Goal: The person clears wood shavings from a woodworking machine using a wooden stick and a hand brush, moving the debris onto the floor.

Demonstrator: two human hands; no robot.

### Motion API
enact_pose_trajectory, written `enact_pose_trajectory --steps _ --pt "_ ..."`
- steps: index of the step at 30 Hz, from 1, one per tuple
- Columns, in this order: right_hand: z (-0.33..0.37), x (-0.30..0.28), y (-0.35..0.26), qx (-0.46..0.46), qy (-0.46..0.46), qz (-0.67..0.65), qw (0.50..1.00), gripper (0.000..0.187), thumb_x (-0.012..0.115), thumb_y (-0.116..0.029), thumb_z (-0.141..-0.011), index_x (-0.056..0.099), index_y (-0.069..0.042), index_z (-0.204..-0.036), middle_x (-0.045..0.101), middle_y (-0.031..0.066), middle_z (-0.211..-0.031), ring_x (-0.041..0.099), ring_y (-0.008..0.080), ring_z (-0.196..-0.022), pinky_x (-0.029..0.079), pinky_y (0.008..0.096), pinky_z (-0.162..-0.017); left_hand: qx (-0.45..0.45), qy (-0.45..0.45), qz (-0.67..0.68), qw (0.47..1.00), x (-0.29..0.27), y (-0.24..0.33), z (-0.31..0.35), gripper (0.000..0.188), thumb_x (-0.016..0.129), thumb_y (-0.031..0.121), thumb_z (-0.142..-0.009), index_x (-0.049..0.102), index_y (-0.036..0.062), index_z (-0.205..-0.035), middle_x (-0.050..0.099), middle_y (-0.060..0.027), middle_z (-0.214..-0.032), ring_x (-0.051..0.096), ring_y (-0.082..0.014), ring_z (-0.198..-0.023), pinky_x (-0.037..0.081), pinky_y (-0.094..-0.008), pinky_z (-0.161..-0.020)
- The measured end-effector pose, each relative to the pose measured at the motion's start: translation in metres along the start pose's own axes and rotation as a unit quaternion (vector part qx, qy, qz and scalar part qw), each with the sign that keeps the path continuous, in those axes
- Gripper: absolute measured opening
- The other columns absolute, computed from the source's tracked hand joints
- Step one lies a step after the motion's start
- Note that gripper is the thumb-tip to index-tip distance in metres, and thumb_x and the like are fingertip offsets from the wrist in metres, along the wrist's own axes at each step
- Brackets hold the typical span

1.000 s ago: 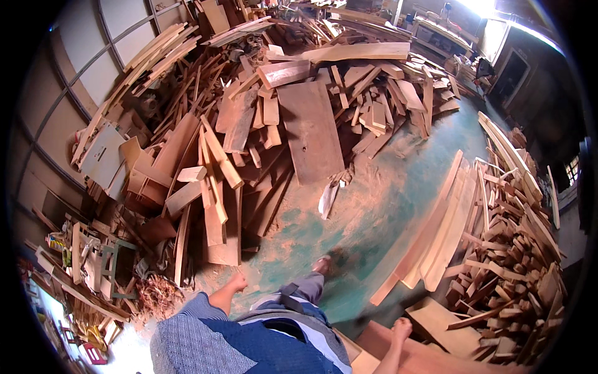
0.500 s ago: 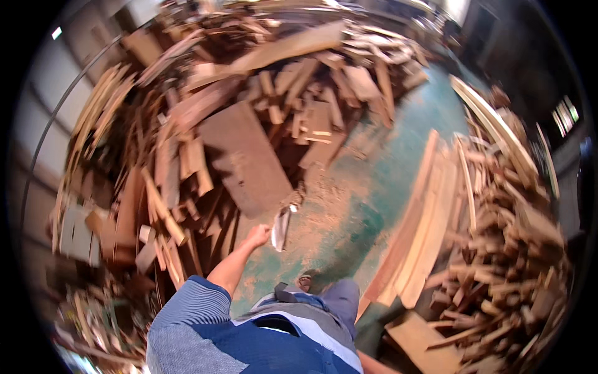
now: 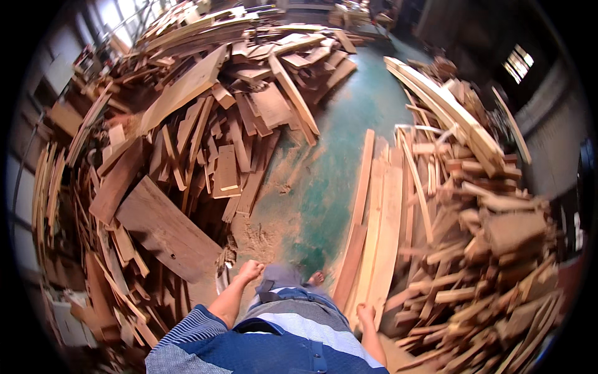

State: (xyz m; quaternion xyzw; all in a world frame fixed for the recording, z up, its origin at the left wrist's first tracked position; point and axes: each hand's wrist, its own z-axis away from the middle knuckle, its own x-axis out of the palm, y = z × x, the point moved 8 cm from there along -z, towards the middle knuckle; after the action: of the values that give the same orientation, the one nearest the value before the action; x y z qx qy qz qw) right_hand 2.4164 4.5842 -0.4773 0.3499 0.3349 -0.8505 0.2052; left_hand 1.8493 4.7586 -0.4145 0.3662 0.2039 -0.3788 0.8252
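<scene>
My left hand [image 3: 251, 269] is curled into a loose fist in front of my waist, and nothing shows sticking out of it. Beside that wrist, lower than the hand, is a pale curved object [image 3: 222, 278] near the floor; its kind I cannot make out. My right hand [image 3: 366, 311] hangs at my right side, fingers curled, with nothing visible in it. Below it lie long pale planks [image 3: 381, 224] and a reddish board [image 3: 351, 258], side by side on the floor. A wide brown board [image 3: 167, 230] leans on the heap to my left.
A large heap of offcuts [image 3: 227, 165] rises on the left and ahead. Another pile of scrap wood [image 3: 498, 262] lines the right, with long beams [image 3: 445, 112] on its far part. Between them runs a green floor [image 3: 317, 187] dusted with sawdust.
My view has shifted forward and to the right, so the left heap sits farther left. My right hand has come into view. The pale object now lies on the other side of my left hand.
</scene>
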Motion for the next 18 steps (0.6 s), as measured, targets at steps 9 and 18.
enact_pose_trajectory --steps 9,18 --pt "-0.318 -0.190 -0.269 -0.082 0.026 -0.199 0.976 0.022 0.056 -0.006 -0.086 0.067 0.002 -0.102 0.064 0.0084 -0.071 0.059 0.0155 -0.055 0.048 0.0289 -0.047 -0.233 0.022 0.123 0.964 -0.051 0.014 -0.104 0.039 0.060 0.037 -0.085 0.075 0.0017 -0.091 0.070 -0.0253 -0.105 0.068 -0.0395 -0.099 0.052 -0.0466 -0.084" --pt "-0.354 -0.081 -0.413 -0.187 -0.249 0.107 0.944 0.013 0.060 -0.014 -0.085 0.070 -0.004 -0.084 0.063 0.0081 -0.063 0.060 0.0150 -0.053 0.048 0.0317 -0.046 -0.035 0.151 0.297 0.942 -0.221 0.215 -0.273 0.022 0.053 0.023 -0.088 0.065 0.0047 -0.087 0.072 -0.0112 -0.081 0.069 -0.0211 -0.062 0.054 -0.0394 -0.060"
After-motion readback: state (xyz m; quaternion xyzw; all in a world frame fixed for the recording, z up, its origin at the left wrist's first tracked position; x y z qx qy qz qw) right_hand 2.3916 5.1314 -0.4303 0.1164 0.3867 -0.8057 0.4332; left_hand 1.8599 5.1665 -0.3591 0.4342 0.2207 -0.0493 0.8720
